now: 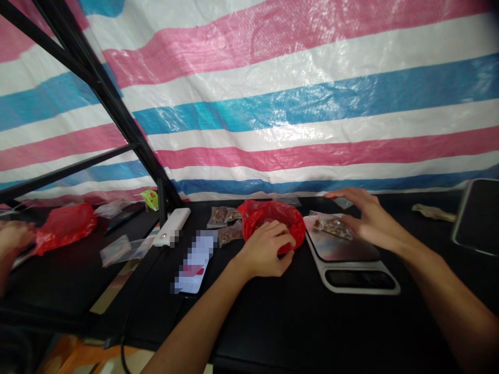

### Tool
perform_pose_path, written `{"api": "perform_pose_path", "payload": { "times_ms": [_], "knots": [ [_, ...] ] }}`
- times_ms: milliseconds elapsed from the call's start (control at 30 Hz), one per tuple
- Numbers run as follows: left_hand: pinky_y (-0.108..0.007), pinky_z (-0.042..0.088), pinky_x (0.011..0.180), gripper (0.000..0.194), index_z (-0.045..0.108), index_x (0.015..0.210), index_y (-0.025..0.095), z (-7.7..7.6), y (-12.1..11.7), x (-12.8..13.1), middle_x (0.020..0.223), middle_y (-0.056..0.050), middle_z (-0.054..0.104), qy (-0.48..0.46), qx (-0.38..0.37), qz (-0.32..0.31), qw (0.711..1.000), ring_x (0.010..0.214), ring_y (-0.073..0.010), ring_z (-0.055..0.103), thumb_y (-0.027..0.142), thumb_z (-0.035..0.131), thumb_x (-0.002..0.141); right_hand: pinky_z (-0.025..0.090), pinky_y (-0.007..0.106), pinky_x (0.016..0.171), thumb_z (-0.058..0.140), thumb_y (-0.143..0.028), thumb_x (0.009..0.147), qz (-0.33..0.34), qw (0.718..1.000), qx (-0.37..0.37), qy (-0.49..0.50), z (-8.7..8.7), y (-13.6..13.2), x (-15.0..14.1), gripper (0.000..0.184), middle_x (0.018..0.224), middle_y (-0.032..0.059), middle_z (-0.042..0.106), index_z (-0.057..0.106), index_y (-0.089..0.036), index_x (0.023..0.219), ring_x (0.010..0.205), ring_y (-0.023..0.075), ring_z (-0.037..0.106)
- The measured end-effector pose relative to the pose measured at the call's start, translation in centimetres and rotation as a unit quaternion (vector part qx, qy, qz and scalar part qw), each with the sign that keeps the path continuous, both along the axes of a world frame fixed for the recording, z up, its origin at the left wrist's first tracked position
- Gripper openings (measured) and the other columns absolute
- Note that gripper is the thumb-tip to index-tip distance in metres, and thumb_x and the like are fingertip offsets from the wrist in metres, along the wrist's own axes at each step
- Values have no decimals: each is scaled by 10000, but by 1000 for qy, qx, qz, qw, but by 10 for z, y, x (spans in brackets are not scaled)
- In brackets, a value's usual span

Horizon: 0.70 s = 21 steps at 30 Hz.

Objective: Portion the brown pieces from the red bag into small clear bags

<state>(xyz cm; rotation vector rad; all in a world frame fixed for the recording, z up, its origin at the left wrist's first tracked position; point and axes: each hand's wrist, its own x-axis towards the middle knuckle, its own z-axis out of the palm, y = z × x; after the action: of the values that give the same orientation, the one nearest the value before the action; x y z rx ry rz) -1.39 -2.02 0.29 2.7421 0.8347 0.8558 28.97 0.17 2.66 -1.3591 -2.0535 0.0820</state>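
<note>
My left hand [268, 249] rests at the near edge of a red plastic bag [286, 210], its fingers curled in over the mouth. What those fingers hold, if anything, is hidden. On the silver plate of a digital kitchen scale [351, 252] lies a small clear packet [333, 227] of brownish bits. Over the plate's right side is my right hand [364, 215], fingers spread and thumb at or just above the packet's end. Left of the red bag lie two similar filled packets [222, 216], one partly beneath its edge.
A lit phone [197, 262] and a white power strip [173, 227] lie to the left. Beyond a black metal frame [105, 104], another person's hand [15, 239] is by a second red bag [68, 226]. A dark-screened device [477, 215] stands far right. Striped sheeting [292, 104] hangs behind.
</note>
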Motion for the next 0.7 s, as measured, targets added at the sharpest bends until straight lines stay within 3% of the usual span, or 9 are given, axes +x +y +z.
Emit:
{"api": "perform_pose_path", "payload": {
  "times_ms": [133,333,500,700],
  "knots": [
    [-341,551,937,178,684,1003,251,-12,2,5,1015,-51,687,20,-47,-10,999,989,-202,662,131,589,913,389,625,1048,527,-139,768,-43,997,68,3,-3,-2,-4,424,1196,88,714,675,-263,1145,1147,377,616],
    [-287,558,910,177,671,1020,233,-15,4,5,1045,-53,673,-76,-94,7,993,972,-164,670,154,514,999,381,556,1009,518,-190,835,-33,996,79,-19,-14,-16,-2,381,1225,95,720,678,-275,1171,1172,380,622],
    [-291,547,951,124,667,1037,217,-15,2,9,1070,-62,676,-142,-81,10,986,1016,-164,670,216,546,1011,408,559,1026,524,-256,917,-4,997,69,-21,-21,-17,1,373,1285,88,707,639,-278,1271,1211,357,627],
    [-315,560,895,124,672,1031,201,-11,1,7,1054,-89,666,-173,-14,28,984,1006,-190,657,193,562,975,426,580,1054,575,-428,969,12,999,43,-14,-26,-16,-4,415,1364,59,676,581,-351,1377,1270,363,605]
  ]
}}
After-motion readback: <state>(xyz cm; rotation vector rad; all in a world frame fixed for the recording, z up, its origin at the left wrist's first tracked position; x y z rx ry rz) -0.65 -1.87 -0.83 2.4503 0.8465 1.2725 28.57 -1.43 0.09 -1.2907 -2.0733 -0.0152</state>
